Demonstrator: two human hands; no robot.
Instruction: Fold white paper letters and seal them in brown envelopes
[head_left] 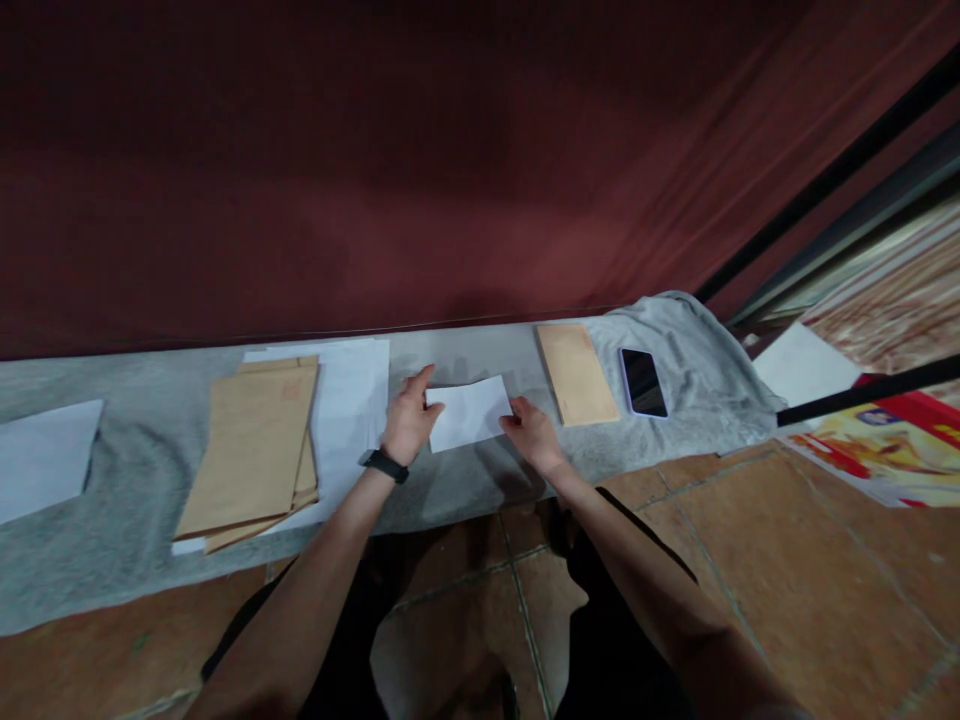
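Between my hands is a folded sheet of white paper [471, 412], lying lengthwise just above or on the grey cloth. My left hand [407, 418], a dark watch on its wrist, has the thumb over the paper's left end and the index finger stretched away from it. At the opposite end, my right hand [532, 433] pinches the paper's edge with curled fingers. Left of my hands, brown envelopes [247, 450] overlap a pile of white sheets [351, 395]. A further brown envelope [577, 375] lies beyond my right hand.
A grey cloth [142, 400] covers the long, narrow surface. One smartphone [643, 382] rests toward the right end, and more white paper [49, 455] lies far left. Dark red fabric [450, 200] hangs behind. Black bars [870, 392] and a colourful printed box [892, 440] are at right.
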